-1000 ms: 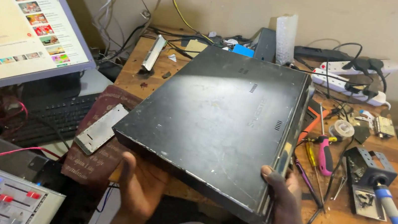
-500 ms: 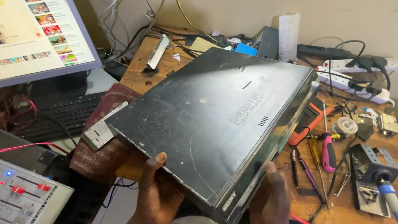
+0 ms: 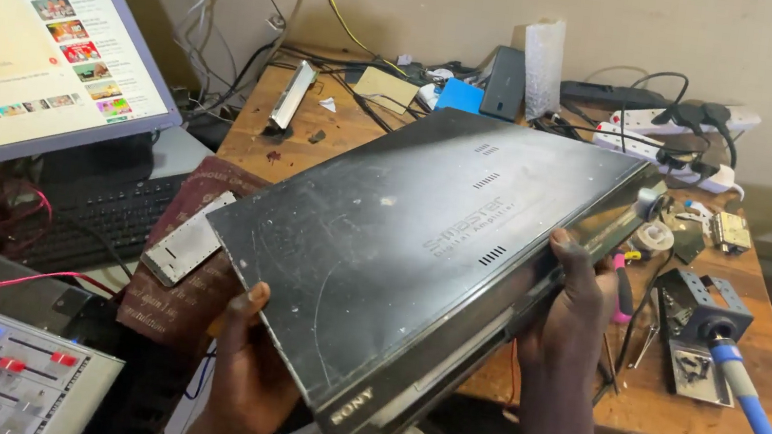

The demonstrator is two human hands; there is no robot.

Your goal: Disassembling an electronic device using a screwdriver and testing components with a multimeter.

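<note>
1. Flat black metal-cased player unit, scratched, tilted up over the wooden counter near its front edge.
2. Left hand grips the unit's near corner from beneath.
3. Right hand clasps its right side edge.
4. Blue-handled soldering iron rests at the counter's right front corner.

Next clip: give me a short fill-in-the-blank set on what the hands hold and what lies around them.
1. The flat black device is held by ____ hands.
2. The left hand grips its near ____ corner.
3. The blue-handled soldering iron rests on the ____ table.
4. The monitor stands to the person's ____.

Missing words: two; left; wooden; left
</note>
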